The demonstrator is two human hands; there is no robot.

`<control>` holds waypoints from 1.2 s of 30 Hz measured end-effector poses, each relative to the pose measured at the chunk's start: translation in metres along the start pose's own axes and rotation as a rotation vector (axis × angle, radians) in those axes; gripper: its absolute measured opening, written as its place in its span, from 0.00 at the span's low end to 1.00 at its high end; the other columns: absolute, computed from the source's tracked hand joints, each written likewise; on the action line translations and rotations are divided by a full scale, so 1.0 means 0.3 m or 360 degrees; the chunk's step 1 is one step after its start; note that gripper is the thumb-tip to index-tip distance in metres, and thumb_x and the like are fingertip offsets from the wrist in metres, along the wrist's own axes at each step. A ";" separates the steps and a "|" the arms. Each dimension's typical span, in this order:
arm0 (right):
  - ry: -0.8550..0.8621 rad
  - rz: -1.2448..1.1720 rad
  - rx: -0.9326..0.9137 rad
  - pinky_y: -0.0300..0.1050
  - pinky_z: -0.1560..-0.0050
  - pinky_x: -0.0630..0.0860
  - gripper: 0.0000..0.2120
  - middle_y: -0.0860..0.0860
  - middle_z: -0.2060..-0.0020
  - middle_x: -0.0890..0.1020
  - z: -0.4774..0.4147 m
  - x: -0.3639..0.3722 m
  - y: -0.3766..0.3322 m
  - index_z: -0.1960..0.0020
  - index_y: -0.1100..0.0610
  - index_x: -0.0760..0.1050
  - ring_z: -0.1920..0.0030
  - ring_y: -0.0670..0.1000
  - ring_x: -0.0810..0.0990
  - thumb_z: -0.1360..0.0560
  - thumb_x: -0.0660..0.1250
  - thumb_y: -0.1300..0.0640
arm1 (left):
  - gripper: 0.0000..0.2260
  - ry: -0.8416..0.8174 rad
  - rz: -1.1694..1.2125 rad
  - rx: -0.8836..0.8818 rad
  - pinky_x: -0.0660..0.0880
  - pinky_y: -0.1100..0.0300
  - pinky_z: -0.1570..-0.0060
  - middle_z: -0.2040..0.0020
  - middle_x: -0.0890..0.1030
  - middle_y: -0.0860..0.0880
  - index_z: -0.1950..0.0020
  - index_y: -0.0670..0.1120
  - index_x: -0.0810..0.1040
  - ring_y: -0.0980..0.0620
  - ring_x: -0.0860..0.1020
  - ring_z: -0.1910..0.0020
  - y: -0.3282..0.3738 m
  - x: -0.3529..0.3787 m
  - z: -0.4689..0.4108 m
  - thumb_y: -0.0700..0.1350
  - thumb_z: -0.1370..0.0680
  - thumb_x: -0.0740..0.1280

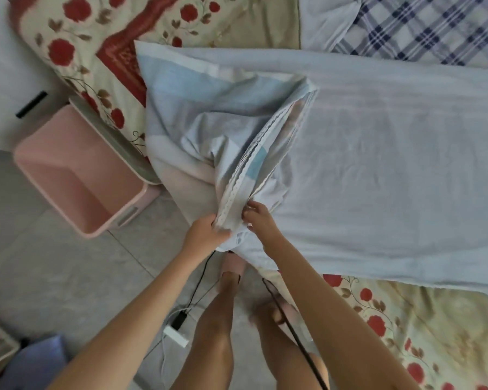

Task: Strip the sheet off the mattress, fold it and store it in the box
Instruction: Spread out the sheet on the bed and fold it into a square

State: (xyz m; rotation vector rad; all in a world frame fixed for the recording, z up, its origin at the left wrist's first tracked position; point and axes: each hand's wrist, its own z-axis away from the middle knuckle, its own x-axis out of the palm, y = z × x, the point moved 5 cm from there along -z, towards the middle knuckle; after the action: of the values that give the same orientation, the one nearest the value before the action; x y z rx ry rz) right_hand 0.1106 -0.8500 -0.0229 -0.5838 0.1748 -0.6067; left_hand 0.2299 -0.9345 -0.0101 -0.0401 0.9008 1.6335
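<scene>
The left grip point(206, 232) and the right grip point(258, 218), close together at lower centre of the frame, each pinch the lace-trimmed edge of the pale blue sheet point(364, 170). From them the sheet spreads up and to the right across the flowered mattress point(406, 319). The pink box point(76, 175) stands on the floor at left, beside the bed.

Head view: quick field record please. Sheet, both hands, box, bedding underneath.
sheet: pale blue, partly folded, lying across the bed, lace-trimmed edges gathered at the near side
left hand: grips the gathered edges
right hand: pinches the same edges, close beside the left
box: pink, open, on the floor left of the bed
floral bedding: exposed around the sheet
plaid cloth: far right of the bed
</scene>
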 end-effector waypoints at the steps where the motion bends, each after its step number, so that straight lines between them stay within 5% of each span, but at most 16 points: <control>1: -0.0003 0.0054 -0.0037 0.40 0.53 0.71 0.12 0.54 0.55 0.79 -0.004 0.010 0.012 0.44 0.58 0.72 0.56 0.49 0.75 0.24 0.57 0.67 | 0.10 0.0024 0.0019 0.0033 0.64 0.59 0.68 0.69 0.71 0.50 0.65 0.47 0.69 0.49 0.72 0.66 0.007 -0.003 0.016 0.46 0.30 0.69; 4: 0.0124 0.0212 -0.0025 0.44 0.49 0.73 0.17 0.55 0.43 0.76 -0.012 0.023 0.024 0.35 0.56 0.70 0.46 0.54 0.76 0.23 0.65 0.55 | 0.12 0.0157 0.0058 0.0065 0.62 0.60 0.70 0.69 0.68 0.50 0.66 0.46 0.67 0.52 0.68 0.69 0.025 -0.028 0.044 0.42 0.28 0.69; 6: 0.0264 0.0280 0.0029 0.43 0.48 0.73 0.21 0.53 0.43 0.75 -0.029 0.014 0.028 0.34 0.56 0.70 0.46 0.53 0.76 0.24 0.67 0.51 | 0.11 0.0166 0.0044 0.0103 0.61 0.61 0.70 0.69 0.66 0.49 0.63 0.42 0.68 0.53 0.65 0.70 0.026 -0.039 0.049 0.42 0.28 0.70; 9: 0.0371 0.0312 -0.0011 0.42 0.57 0.72 0.03 0.51 0.56 0.79 -0.047 0.008 0.002 0.53 0.53 0.75 0.54 0.52 0.78 0.23 0.64 0.55 | 0.11 0.0175 0.0064 0.0144 0.60 0.59 0.69 0.68 0.66 0.48 0.59 0.38 0.70 0.52 0.65 0.69 0.011 -0.067 0.045 0.43 0.26 0.69; 11: 0.0387 0.0269 -0.0079 0.43 0.61 0.71 0.09 0.51 0.64 0.77 -0.053 0.000 -0.012 0.61 0.54 0.71 0.59 0.53 0.77 0.22 0.62 0.56 | 0.10 0.0196 0.0111 0.0168 0.60 0.61 0.70 0.67 0.66 0.48 0.58 0.40 0.70 0.53 0.66 0.69 0.009 -0.080 0.049 0.43 0.24 0.67; 16: 0.0353 0.0463 -0.0441 0.44 0.63 0.69 0.06 0.49 0.65 0.74 -0.004 -0.035 -0.101 0.52 0.59 0.65 0.62 0.52 0.74 0.19 0.57 0.57 | 0.11 0.0374 0.0343 0.0328 0.61 0.67 0.72 0.66 0.65 0.46 0.56 0.35 0.67 0.57 0.63 0.70 0.068 -0.118 0.086 0.42 0.22 0.65; 19: 0.0222 0.0482 -0.0545 0.50 0.55 0.76 0.05 0.52 0.57 0.79 0.004 -0.028 -0.130 0.47 0.58 0.67 0.55 0.56 0.79 0.19 0.56 0.57 | 0.07 0.0252 0.0504 0.0359 0.64 0.67 0.69 0.66 0.69 0.51 0.56 0.40 0.70 0.59 0.66 0.70 0.145 -0.093 0.108 0.42 0.24 0.66; 20: 0.0162 0.0415 -0.0525 0.51 0.54 0.77 0.06 0.52 0.56 0.79 0.010 -0.025 -0.138 0.45 0.59 0.68 0.54 0.56 0.80 0.19 0.57 0.59 | 0.04 0.0120 0.0527 0.0362 0.67 0.66 0.66 0.64 0.72 0.55 0.53 0.45 0.73 0.61 0.69 0.68 0.180 -0.070 0.120 0.41 0.24 0.67; 21: 0.0096 0.0293 -0.0491 0.49 0.56 0.78 0.06 0.51 0.58 0.79 0.015 -0.024 -0.145 0.44 0.60 0.69 0.56 0.54 0.80 0.20 0.58 0.61 | 0.10 -0.0025 0.0513 0.0383 0.70 0.65 0.61 0.56 0.76 0.59 0.44 0.49 0.74 0.65 0.74 0.61 0.217 -0.042 0.132 0.40 0.24 0.67; 23: -0.0077 -0.0041 -0.0394 0.40 0.67 0.74 0.04 0.48 0.67 0.77 0.038 -0.024 -0.147 0.52 0.59 0.72 0.67 0.47 0.77 0.21 0.59 0.64 | 0.29 -0.0286 0.0470 0.0459 0.71 0.72 0.49 0.34 0.71 0.58 0.25 0.50 0.60 0.65 0.72 0.41 0.270 0.017 0.155 0.38 0.24 0.67; 24: -0.0143 -0.0254 -0.0343 0.38 0.72 0.72 0.08 0.48 0.72 0.74 0.056 -0.031 -0.148 0.58 0.57 0.71 0.72 0.46 0.74 0.21 0.58 0.64 | 0.33 -0.0349 0.0482 0.0488 0.68 0.76 0.47 0.30 0.67 0.57 0.24 0.52 0.55 0.65 0.70 0.38 0.293 0.038 0.165 0.37 0.24 0.66; 26: -0.0258 -0.0767 -0.0169 0.38 0.74 0.70 0.15 0.49 0.75 0.72 0.083 -0.065 -0.140 0.63 0.57 0.69 0.75 0.47 0.72 0.19 0.54 0.57 | 0.32 -0.0366 0.0523 0.0582 0.65 0.79 0.47 0.26 0.61 0.56 0.27 0.60 0.55 0.71 0.67 0.37 0.341 0.063 0.175 0.36 0.23 0.64; 28: -0.0409 -0.1067 -0.0045 0.41 0.67 0.76 0.23 0.55 0.68 0.77 0.099 -0.102 -0.141 0.52 0.62 0.76 0.69 0.51 0.77 0.20 0.51 0.44 | 0.26 -0.0379 0.0468 0.0643 0.65 0.79 0.47 0.25 0.55 0.61 0.33 0.59 0.64 0.74 0.65 0.38 0.372 0.076 0.181 0.35 0.24 0.62; 30: -0.0490 -0.0899 -0.0052 0.45 0.63 0.78 0.29 0.57 0.62 0.78 0.114 -0.129 -0.148 0.40 0.61 0.74 0.64 0.52 0.80 0.24 0.56 0.37 | 0.16 -0.0483 0.0345 0.0674 0.69 0.72 0.49 0.29 0.61 0.66 0.43 0.51 0.72 0.69 0.71 0.45 0.376 0.091 0.184 0.33 0.25 0.61; 33: -0.0230 -0.0485 -0.0165 0.42 0.67 0.75 0.12 0.53 0.64 0.75 0.099 -0.154 -0.127 0.40 0.55 0.70 0.68 0.49 0.76 0.23 0.62 0.63 | 0.15 -0.0345 0.0223 0.0574 0.77 0.55 0.49 0.50 0.80 0.57 0.50 0.48 0.79 0.57 0.78 0.53 0.352 0.076 0.170 0.31 0.26 0.59; 36: 0.0150 -0.0184 -0.0340 0.42 0.57 0.77 0.21 0.49 0.56 0.79 0.099 -0.167 -0.115 0.39 0.53 0.70 0.58 0.47 0.78 0.27 0.56 0.71 | 0.12 0.0306 0.0083 0.0463 0.77 0.51 0.53 0.57 0.82 0.53 0.56 0.48 0.81 0.54 0.80 0.56 0.376 -0.040 0.096 0.37 0.24 0.59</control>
State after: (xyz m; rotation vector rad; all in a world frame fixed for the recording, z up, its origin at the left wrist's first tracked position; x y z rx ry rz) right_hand 0.0628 -0.8300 0.0205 -0.7760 0.2987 -0.7333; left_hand 0.1499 -0.9268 0.0750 0.0284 1.2894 1.5499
